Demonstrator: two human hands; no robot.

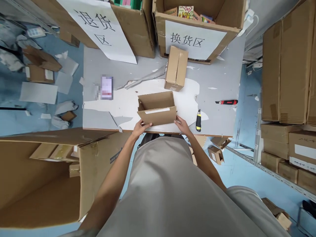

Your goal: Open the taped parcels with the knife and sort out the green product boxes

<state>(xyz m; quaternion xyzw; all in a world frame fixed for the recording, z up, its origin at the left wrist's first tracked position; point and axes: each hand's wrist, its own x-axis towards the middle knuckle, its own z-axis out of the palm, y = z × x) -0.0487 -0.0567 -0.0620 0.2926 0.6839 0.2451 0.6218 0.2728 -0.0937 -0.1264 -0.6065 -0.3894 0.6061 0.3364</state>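
Nearby, both hands, left hand (140,127) and right hand (181,124), pinch the open carton (157,108) at the bench (219,82) edge; two box cutters (198,120) lie right, a closed box (176,68) stands farther.

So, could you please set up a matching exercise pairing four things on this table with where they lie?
Things:
1. open cardboard box
2. closed cardboard box
3. red utility knife
4. yellow-and-black utility knife

Places:
A. near the table's right edge, lying crosswise
B. at the near edge, held between the left hand and the right hand
C. just right of the right hand
D. farther back, in front of the big labelled carton

Pairs: 1-B, 2-D, 3-A, 4-C
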